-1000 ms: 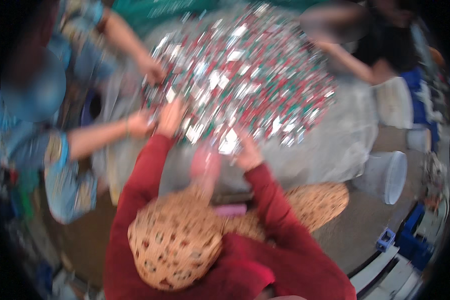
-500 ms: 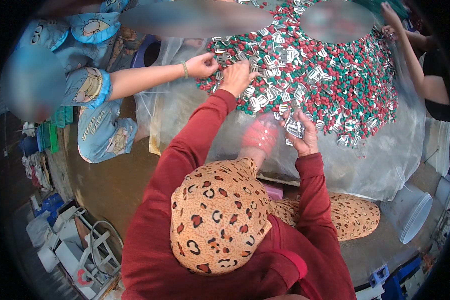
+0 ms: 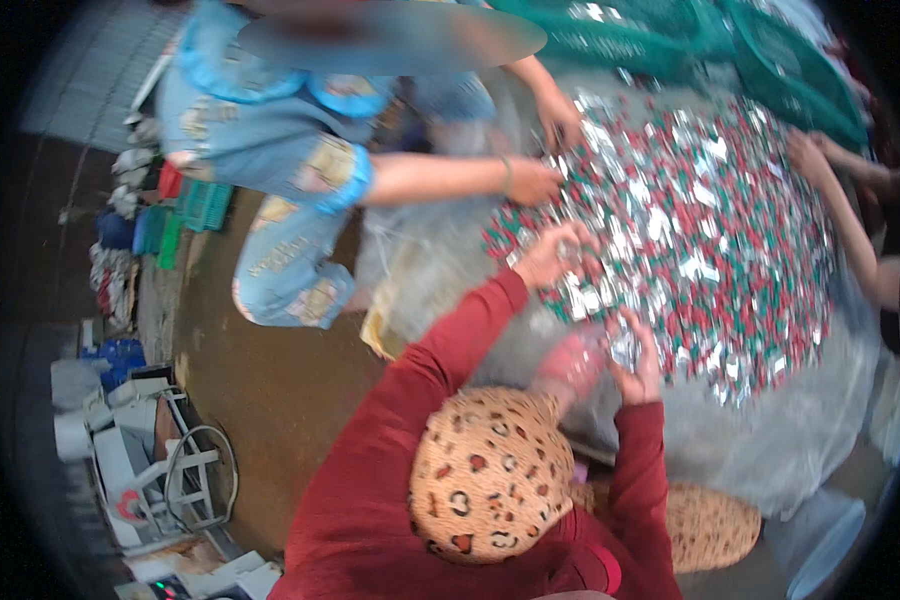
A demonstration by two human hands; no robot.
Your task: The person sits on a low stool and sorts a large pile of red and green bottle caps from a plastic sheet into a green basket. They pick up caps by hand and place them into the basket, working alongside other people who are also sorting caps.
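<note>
Both hands, left hand [image 3: 548,256] and right hand [image 3: 638,362], in sachet pile [image 3: 710,230] (red-green-silver).

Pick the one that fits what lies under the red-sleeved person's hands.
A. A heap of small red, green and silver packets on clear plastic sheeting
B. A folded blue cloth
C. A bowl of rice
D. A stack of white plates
A: the left hand and right hand rest at the edge of a heap of packets, red, green and silver, spread on plastic sheeting.
</note>
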